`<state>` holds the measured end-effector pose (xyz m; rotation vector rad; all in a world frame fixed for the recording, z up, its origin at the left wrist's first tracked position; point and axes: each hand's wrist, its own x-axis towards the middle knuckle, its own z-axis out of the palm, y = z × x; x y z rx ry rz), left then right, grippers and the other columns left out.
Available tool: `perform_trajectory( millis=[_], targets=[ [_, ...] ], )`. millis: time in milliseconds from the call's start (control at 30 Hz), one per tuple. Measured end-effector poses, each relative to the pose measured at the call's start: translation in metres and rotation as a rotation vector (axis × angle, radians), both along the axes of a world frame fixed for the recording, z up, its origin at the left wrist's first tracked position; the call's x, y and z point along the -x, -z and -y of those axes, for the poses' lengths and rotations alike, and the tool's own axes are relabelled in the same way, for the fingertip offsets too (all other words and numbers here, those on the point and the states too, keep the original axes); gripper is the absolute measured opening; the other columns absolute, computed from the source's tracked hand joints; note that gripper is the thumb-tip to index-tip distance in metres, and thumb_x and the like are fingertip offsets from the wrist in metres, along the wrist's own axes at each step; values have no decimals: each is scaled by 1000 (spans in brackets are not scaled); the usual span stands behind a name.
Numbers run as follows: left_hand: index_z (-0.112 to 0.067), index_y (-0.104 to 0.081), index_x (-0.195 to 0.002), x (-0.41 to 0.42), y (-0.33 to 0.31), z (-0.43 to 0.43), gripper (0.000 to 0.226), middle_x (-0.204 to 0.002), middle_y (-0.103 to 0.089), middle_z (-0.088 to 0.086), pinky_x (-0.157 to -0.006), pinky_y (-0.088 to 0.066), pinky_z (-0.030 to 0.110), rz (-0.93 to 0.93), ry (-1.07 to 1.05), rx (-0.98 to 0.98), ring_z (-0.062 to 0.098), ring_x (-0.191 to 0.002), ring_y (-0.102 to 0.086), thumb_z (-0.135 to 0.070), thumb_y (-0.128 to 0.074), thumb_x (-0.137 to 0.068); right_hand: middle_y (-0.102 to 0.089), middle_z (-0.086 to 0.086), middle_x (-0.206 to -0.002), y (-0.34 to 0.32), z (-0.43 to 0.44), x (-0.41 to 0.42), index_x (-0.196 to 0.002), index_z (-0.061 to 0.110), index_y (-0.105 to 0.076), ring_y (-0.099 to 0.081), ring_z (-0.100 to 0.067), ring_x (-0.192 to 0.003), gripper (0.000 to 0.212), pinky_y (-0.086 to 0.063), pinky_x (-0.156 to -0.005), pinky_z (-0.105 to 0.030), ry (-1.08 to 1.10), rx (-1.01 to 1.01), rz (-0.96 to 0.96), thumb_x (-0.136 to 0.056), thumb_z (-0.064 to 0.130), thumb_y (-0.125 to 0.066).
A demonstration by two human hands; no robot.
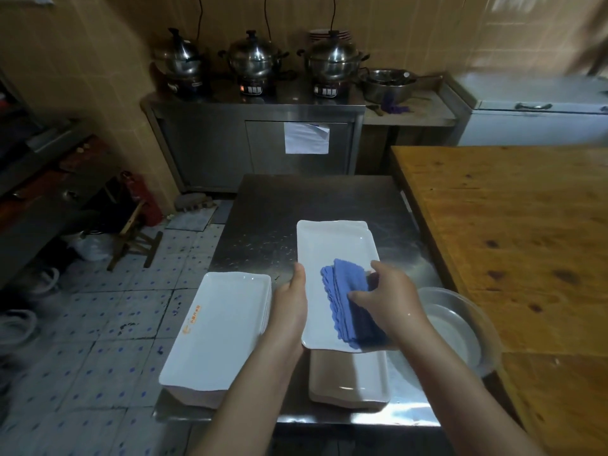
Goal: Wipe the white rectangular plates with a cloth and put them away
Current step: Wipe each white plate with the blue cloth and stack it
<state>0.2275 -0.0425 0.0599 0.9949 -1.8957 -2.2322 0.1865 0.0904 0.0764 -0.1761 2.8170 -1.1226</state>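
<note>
right hand [388, 301], cloth [345, 291], plate [329, 245], steel table [263, 225], tiles [115, 324]

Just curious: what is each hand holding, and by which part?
The left hand grips the white plate by its left long edge; the right hand holds the folded blue cloth by its right side.

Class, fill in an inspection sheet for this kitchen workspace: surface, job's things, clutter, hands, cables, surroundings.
Surface: steel table, bearing two plate stacks.
Job's things: top plate raised over the right stack, blue cloth on it; left stack beside.
Clutter: metal basin at the table's right side.
Hands: left hand grips the plate's left rim; right hand holds the cloth against it.
Cables: three black cables run up the wall above the pots.
Surroundings: wooden table right; red fire extinguisher on the floor, left.
</note>
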Motion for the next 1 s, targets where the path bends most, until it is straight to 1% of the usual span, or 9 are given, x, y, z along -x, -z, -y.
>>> perform_trajectory(
  millis=[100, 200, 367, 433, 533, 633, 733, 867, 1000],
  targets=[
    [-26, -63, -83, -4, 11, 7, 42, -69, -71, -6, -55, -54, 25, -7, 22, -40, 16, -68, -70, -53, -33, -95, -62, 0, -82, 3, -1, -3, -85, 15, -61, -58, -10, -71, 16, -40, -55, -21, 19, 199, 151, -77, 18, -75],
    [-25, -64, -84, -5, 24, 11, 42, -68, -71, -7, -55, -51, 23, 21, 44, -49, 15, -68, -69, -51, -34, -96, -66, -3, -85, 5, -4, -5, -84, 16, -63, -63, -13, -74, 10, -45, -60, -23, 59, 414, 203, -81, 17, -72],
    [-12, -65, -108, -5, 57, 9, 47, -91, -71, 4, -80, -55, 37, 128, 116, -47, 26, -88, -68, -47, -36, -97, -65, -7, -90, 15, -15, 2, -98, 10, -58, -63, -17, -79, 8, -51, -68, -33, 158, 544, 325, -93, 16, -57],
    [-12, -62, -113, -8, 72, 7, 50, -102, -68, 8, -87, -52, 39, 197, 149, 0, 28, -96, -65, -49, -34, -97, -66, -10, -82, 26, -16, 2, -89, 7, -59, -64, -17, -71, 9, -50, -61, -31, 190, 583, 380, -94, 14, -56],
    [-8, -64, -112, -11, 87, 3, 51, -102, -68, 11, -90, -50, 41, 251, 185, 85, 31, -96, -63, -47, -34, -97, -70, -5, -70, 44, -17, -2, -82, 7, -62, -66, -14, -59, 11, -49, -48, -22, 233, 624, 459, -90, 13, -63],
    [-3, -63, -111, -11, 98, 1, 54, -106, -67, 17, -93, -48, 45, 250, 243, 136, 35, -100, -62, -45, -31, -99, -72, -7, -73, 60, -20, -3, -84, 5, -65, -70, -17, -62, 5, -52, -51, -25, 283, 714, 545, -86, 9, -68],
    [-5, -67, -102, -9, 105, 0, 54, -99, -68, 14, -84, -50, 33, 265, 254, 300, 32, -94, -63, -45, -30, -99, -73, -10, -75, 71, -23, -1, -87, 2, -65, -70, -22, -67, 7, -54, -55, -29, 326, 756, 589, -84, 7, -69],
    [-7, -66, -85, -7, 107, -5, 49, -81, -62, 11, -62, -37, 29, 235, 273, 551, 27, -78, -58, -39, -33, -99, -71, -9, -75, 76, -30, 5, -88, 4, -64, -69, -19, -64, 11, -52, -48, -25, 374, 732, 609, -83, 11, -71],
    [-5, -69, -86, -10, 118, -9, 38, -93, -57, 12, -65, -38, 26, 221, 175, 702, 25, -77, -53, -32, -45, -97, -70, -11, -80, 80, -30, 11, -87, 5, -63, -68, -20, -65, 9, -52, -47, -25, 369, 730, 612, -84, 10, -70]
  ],
)
